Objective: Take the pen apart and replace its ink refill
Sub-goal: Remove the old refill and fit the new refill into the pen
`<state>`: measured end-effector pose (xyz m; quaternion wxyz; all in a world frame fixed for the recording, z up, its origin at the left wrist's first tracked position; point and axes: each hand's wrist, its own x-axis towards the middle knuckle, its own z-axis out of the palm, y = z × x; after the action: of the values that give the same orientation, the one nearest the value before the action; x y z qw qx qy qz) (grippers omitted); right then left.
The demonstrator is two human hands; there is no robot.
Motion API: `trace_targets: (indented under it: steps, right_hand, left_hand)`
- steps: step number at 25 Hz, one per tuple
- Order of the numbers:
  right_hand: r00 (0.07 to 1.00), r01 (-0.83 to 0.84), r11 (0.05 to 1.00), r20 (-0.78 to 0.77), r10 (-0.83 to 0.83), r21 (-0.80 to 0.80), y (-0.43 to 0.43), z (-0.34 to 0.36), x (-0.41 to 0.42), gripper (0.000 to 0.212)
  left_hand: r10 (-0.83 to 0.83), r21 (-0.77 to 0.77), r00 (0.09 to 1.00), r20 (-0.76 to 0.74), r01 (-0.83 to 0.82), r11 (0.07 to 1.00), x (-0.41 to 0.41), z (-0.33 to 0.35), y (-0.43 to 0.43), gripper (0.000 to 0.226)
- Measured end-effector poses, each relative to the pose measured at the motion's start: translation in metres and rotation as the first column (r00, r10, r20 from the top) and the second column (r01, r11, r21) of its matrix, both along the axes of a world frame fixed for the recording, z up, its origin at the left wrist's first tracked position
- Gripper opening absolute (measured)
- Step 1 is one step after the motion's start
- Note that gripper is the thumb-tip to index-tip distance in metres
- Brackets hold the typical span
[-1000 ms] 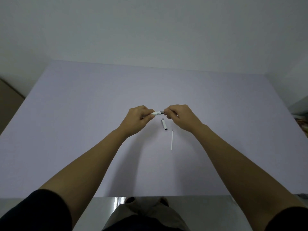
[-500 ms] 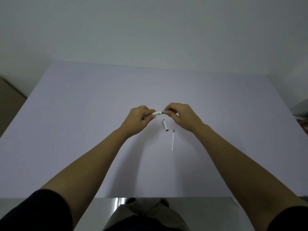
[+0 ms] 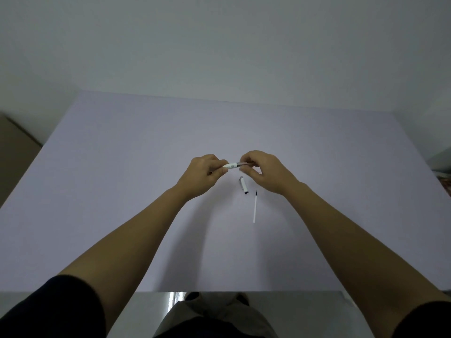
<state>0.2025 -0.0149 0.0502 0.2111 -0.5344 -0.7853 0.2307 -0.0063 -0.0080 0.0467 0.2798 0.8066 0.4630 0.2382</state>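
Note:
A white pen barrel is held level above the table between both hands. My left hand grips its left end in a closed fist. My right hand pinches the dark right end of the pen with thumb and fingertips. Just below the hands, a short white pen cap with a dark end lies on the pale lilac table. A thin white ink refill with a dark tip lies beside it, pointing away from me.
The table's near edge runs just above my lap. A brown piece of furniture stands off the left side. Some clutter shows at the far right edge. Grey walls rise behind the table.
Both hands have stayed on the pen with only small finger shifts at its right end. The cap and refill have not moved on the table.

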Motion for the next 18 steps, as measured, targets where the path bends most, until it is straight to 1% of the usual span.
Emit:
trace_targets:
  steps: [3,5,10,11,14,15,17,18]
  right_hand:
    - [1.000,-0.010,0.996,-0.001,0.010,0.084,-0.0020,0.0001,-0.0015,0.014]
    - [1.000,-0.006,0.995,0.005,0.006,0.096,-0.0019,0.0001,-0.0021,0.016]
    - [1.000,-0.003,1.000,-0.004,0.003,0.006,-0.0036,0.0015,-0.0023,0.023]
    - [1.000,-0.007,1.000,0.000,0.007,0.020,-0.0050,0.0017,-0.0026,0.025]
    - [1.000,-0.015,0.996,0.011,0.014,0.092,-0.0056,0.0012,-0.0024,0.015]
    - [1.000,-0.008,0.995,0.014,0.007,0.097,-0.0043,0.0017,-0.0024,0.016]
    - [1.000,-0.012,0.998,0.019,0.011,0.060,-0.0021,0.0035,-0.0018,0.018]
    - [0.999,-0.023,0.999,0.024,0.022,0.034,-0.0020,0.0049,-0.0012,0.024]
  left_hand:
    - [-0.004,0.004,1.000,0.004,0.004,1.000,-0.0004,0.0006,0.0001,0.020]
    - [-0.017,0.018,1.000,-0.004,0.017,1.000,-0.0008,0.0010,-0.0001,0.020]
    - [-0.026,0.015,1.000,-0.014,0.026,1.000,-0.0021,0.0002,-0.0006,0.020]
    - [-0.025,0.016,1.000,-0.018,0.026,1.000,-0.0018,0.0002,-0.0004,0.020]
    - [-0.029,0.024,0.999,-0.022,0.030,0.999,-0.0009,0.0006,-0.0011,0.020]
    - [-0.033,0.028,0.999,-0.025,0.034,0.999,-0.0013,0.0002,-0.0014,0.020]
    - [-0.038,0.027,0.999,-0.019,0.038,0.999,-0.0016,-0.0007,-0.0028,0.020]
    - [-0.026,0.017,1.000,-0.009,0.026,1.000,-0.0019,-0.0008,-0.0036,0.021]
